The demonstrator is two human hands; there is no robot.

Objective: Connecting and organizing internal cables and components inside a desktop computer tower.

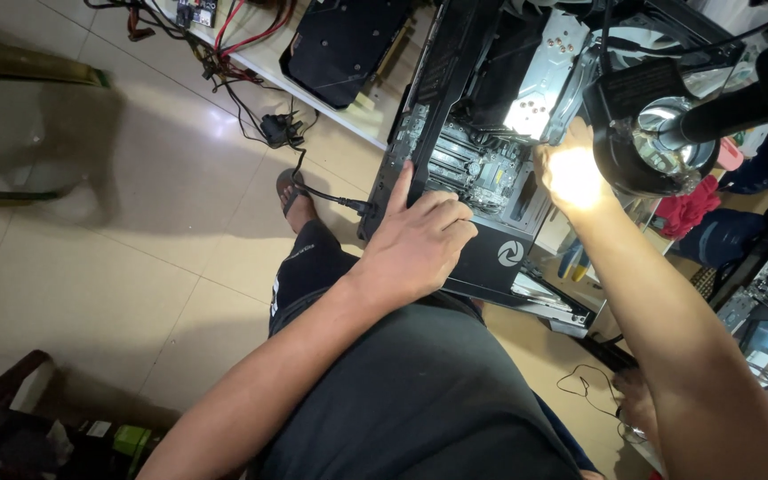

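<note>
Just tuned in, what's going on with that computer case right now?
A person stands over an open black computer case with its motherboard exposed. The left hand rests flat on the case's near edge, index finger stretched out. The right hand reaches inside beside the motherboard, washed out by a bright lamp just above it, so what it grips is unclear.

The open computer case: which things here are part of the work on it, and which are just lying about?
In the work:
- black computer case, left hand resting on its edge
- motherboard inside it
- right hand at the case's far side, under the lamp

Lying about:
- graphics card on the white bench
- red cloth
- power plug on the floor
</note>
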